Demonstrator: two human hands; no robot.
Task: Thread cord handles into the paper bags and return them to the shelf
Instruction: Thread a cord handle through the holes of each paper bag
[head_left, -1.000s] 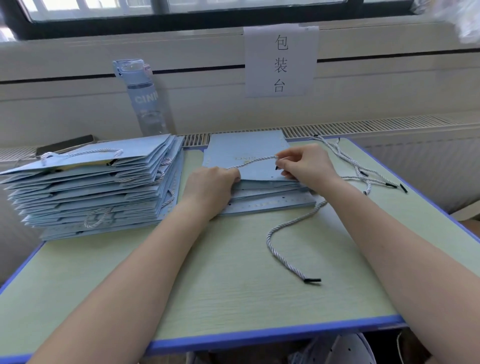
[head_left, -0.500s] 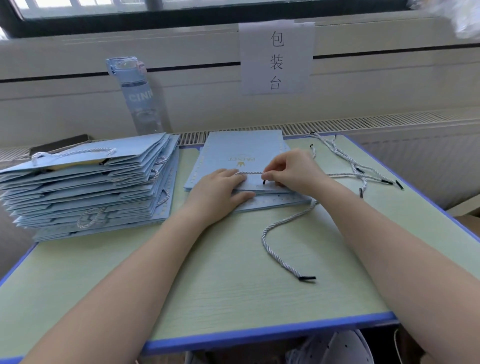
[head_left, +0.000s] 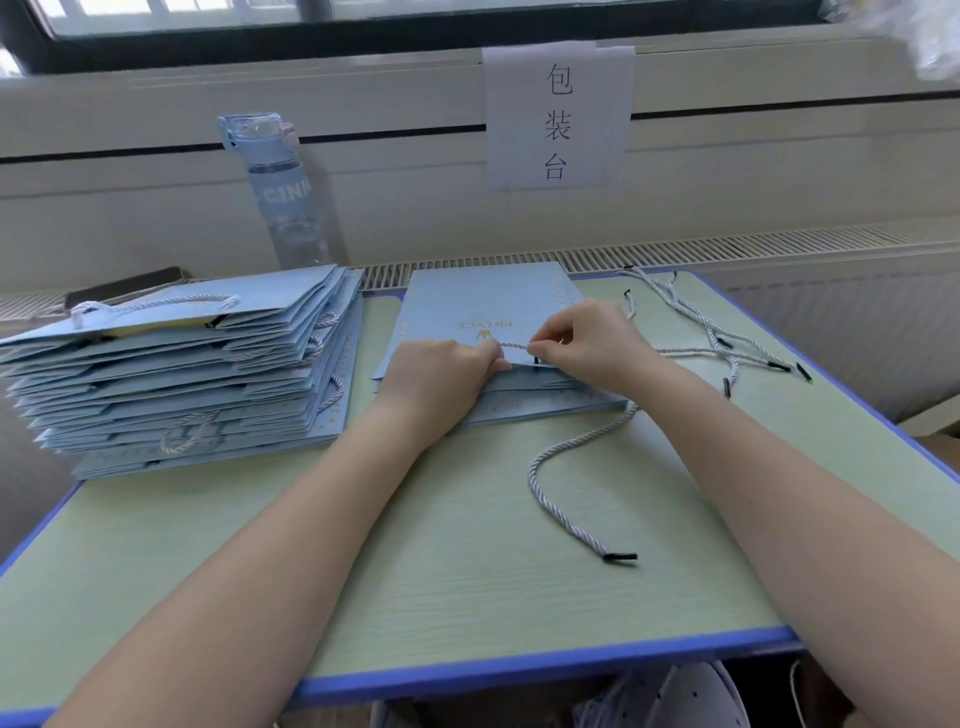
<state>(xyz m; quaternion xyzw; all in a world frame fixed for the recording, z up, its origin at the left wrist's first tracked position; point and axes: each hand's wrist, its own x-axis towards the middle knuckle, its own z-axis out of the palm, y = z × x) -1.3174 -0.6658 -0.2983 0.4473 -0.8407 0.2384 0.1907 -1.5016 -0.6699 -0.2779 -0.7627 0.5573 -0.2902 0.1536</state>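
L hand (head_left: 441, 379) + R hand (head_left: 587, 345) pinch cord (head_left: 514, 344) running left-right across top bag (head_left: 483, 301) (logo upside down).

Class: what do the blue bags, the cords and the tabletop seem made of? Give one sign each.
Blue bags: matte paper or card, sharp flat folds. Cords: twisted white-grey fibre, black tips probably plastic. Tabletop: likely laminate, pale green printed grain, blue edge trim.
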